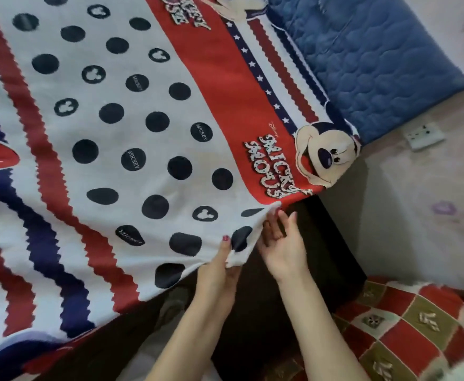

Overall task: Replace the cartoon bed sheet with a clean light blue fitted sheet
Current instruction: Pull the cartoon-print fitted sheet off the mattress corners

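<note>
The cartoon bed sheet [131, 127], white with dark dots, red and navy zigzag stripes and a mouse print, covers the bed across the left and centre. My left hand [219, 268] grips the sheet's near edge, thumb on top, lifting a fold of cloth. My right hand [280, 243] is beside it at the same edge, palm up with fingers spread under the raised fold; whether it holds the cloth cannot be told. The dark bed side [321, 243] shows below the lifted edge. No light blue sheet is in view.
A blue quilted pad [362, 59] lies along the bed's far right by the wall. A white wall socket [423, 136] sits below it. A red and olive checked cloth [406, 331] lies at the lower right. The wall [417, 215] is close on the right.
</note>
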